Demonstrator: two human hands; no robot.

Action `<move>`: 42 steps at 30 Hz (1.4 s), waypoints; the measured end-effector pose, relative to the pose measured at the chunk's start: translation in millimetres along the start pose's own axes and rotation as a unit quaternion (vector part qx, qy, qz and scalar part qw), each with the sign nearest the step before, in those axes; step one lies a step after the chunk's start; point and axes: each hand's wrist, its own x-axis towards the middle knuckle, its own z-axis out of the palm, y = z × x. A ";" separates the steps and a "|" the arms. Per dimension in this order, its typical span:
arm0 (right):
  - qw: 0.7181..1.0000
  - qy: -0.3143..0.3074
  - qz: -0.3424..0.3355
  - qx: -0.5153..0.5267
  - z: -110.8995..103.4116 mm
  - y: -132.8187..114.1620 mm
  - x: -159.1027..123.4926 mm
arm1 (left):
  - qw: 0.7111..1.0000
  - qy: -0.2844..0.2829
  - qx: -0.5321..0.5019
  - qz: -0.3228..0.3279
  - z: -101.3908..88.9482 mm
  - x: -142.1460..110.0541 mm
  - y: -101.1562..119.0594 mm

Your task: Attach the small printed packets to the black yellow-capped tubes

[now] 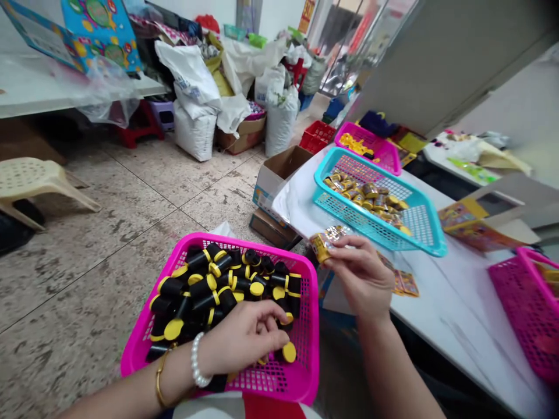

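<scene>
My left hand (255, 333), with a pearl bracelet (200, 359) and a gold bangle (159, 378) at the wrist, is in a pink basket (312, 349) on my lap. Black canisters with yellow lids (205, 285) fill much of it. The fingers are loosely curled and apart; I see nothing held, and their tips are near a yellow-lidded canister (288, 352). Beyond the basket's right rim, my right hand (360, 267) pinches a small gold-labelled canister (321, 247) with shiny clear film around it.
On the white table (441, 314) stands a turquoise basket (430, 230) of gold-labelled canisters. Behind it is a pink basket (391, 156) with yellow pieces. Another pink basket (510, 302) is at right. Cardboard boxes (273, 180), white sacks (196, 116) and a cream stool (35, 174) stand on the floor.
</scene>
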 end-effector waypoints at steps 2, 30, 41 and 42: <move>1.000 -0.005 -0.011 -0.019 -6.2 -0.6 3.6 | 0.999 0.001 0.039 0.015 0.6 -2.4 1.0; 0.951 0.055 -0.045 -0.303 2.5 24.0 4.3 | 0.989 0.139 -0.047 0.020 -19.5 -11.5 5.0; 0.961 -0.209 0.174 0.052 77.9 -18.9 -53.9 | 0.964 0.249 -0.066 0.065 -31.6 -12.3 2.1; 0.939 -0.244 0.223 0.095 80.0 -18.2 -52.5 | 0.964 0.251 -0.061 0.063 -31.7 -13.4 0.4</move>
